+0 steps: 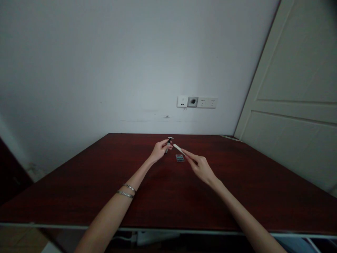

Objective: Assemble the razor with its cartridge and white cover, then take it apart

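Note:
My left hand [159, 150] is closed around a razor [169, 141] with a dark and pale handle, held upright with its T-shaped head at the top. In my right hand [201, 166], pinched between the fingers, is a slim white stick-like object [178, 148]. Its free end points up and left toward the razor, with a small gap between them. Just below, between my hands, a small clear case [180, 158] with something dark greenish inside lies on the table. The exact kind of the white object is too small to make out.
The dark red wooden table [158, 196] reaches back to a pale wall with sockets and switches [201, 102]. A white panelled door [295, 91] stands on the right. Under the front edge, a shelf holds pale items [155, 237].

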Available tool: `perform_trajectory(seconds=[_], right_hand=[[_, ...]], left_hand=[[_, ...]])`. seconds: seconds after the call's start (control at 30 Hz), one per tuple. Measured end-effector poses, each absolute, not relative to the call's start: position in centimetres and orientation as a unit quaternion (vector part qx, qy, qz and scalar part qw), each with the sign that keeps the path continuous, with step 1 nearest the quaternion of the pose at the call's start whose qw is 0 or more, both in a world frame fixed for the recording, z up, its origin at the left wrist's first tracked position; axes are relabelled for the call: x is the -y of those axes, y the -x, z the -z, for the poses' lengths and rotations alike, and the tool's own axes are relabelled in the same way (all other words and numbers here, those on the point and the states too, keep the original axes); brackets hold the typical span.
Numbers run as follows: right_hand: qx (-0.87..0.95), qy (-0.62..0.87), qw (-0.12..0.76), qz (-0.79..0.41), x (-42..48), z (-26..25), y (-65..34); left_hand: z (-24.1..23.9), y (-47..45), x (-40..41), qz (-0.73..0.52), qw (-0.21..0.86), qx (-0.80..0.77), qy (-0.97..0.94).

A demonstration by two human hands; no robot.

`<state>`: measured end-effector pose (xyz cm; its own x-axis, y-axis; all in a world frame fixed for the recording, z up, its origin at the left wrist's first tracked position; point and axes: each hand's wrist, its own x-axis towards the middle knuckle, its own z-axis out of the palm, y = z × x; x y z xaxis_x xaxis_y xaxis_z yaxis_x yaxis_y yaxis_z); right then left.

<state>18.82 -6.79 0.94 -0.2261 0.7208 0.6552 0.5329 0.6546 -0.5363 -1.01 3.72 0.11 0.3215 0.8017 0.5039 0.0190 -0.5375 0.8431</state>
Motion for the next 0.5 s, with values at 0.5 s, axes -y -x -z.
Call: perform_trajectory(seconds=[0.5], right_hand=[[0.723,0.448,0.508,-0.137,7.7,-0.4,-18.3]], left_hand=[[-0.4,0.8,-3.5,-0.547,0.318,-0.302,-0.713]])
